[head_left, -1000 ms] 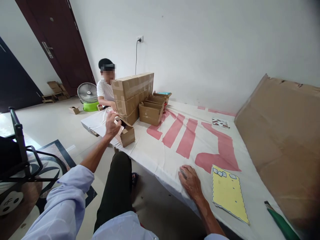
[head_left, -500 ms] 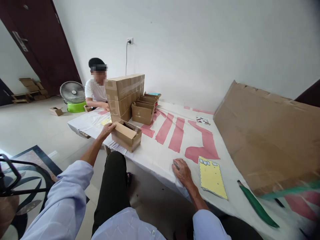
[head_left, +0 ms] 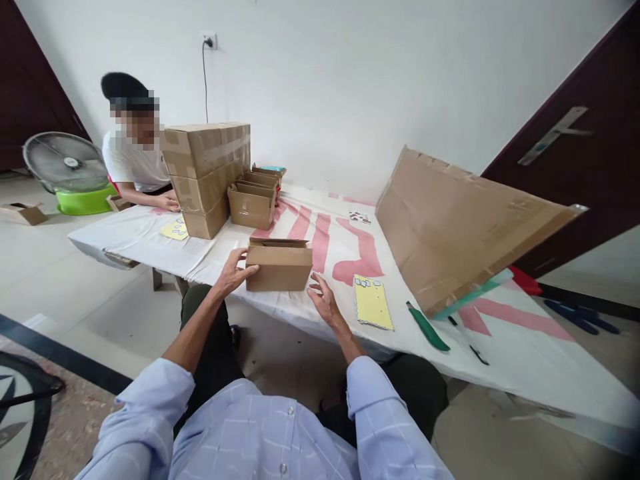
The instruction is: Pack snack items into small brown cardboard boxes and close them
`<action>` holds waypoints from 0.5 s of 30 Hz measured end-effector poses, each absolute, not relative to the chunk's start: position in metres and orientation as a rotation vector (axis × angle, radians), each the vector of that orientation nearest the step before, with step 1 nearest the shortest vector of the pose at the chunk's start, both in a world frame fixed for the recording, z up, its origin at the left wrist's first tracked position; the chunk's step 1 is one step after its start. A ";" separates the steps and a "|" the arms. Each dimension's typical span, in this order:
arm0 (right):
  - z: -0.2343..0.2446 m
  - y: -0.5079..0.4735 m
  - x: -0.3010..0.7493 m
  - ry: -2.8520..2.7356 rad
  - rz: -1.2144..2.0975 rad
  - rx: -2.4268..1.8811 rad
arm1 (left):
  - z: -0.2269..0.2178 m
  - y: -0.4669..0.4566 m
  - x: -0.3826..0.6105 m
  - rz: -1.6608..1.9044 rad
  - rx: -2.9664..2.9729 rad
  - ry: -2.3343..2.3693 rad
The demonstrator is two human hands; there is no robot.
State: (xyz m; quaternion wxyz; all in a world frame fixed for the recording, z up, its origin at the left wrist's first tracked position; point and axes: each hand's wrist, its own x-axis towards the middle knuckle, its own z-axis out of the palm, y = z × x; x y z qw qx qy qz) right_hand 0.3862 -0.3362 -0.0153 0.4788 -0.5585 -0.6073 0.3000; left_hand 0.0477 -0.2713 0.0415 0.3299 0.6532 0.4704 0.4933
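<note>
A small brown cardboard box (head_left: pixel 279 269) sits at the front edge of the table, its long side facing me and a flap raised along its top. My left hand (head_left: pixel 234 273) grips its left end, thumb on the front face and fingers at the back corner. Just off the right end, my right hand (head_left: pixel 324 299) is open with its fingers apart, holding nothing I can see. To the right of that hand lies a yellow card (head_left: pixel 374 303) with small drawn shapes. A green-handled knife or cutter (head_left: pixel 428 328) rests farther right.
Taped cartons (head_left: pixel 207 177) are stacked at the left, beside a row of open boxes (head_left: pixel 253 205). A co-worker (head_left: pixel 137 150) leans on the table behind the stack. A large cardboard sheet (head_left: pixel 465 220) leans at the right; a thin black pen-like item (head_left: pixel 469 341) lies before it.
The box has come right and turned its long side towards me, still in my left hand. My right hand has lifted off the table and opened beside it. The view has swung right.
</note>
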 end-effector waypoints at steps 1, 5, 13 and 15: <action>-0.014 -0.336 0.384 -1.488 0.738 -1.361 | 0.044 -0.267 0.049 1.277 1.725 1.210; -0.012 -0.336 0.376 -1.509 0.749 -1.329 | 0.054 -0.251 0.047 1.214 1.799 1.151; -0.011 -0.342 0.367 -1.509 0.724 -1.355 | 0.060 -0.244 0.045 1.101 1.982 1.195; -0.010 -0.343 0.367 -1.501 0.722 -1.360 | 0.059 -0.244 0.045 1.110 2.002 1.206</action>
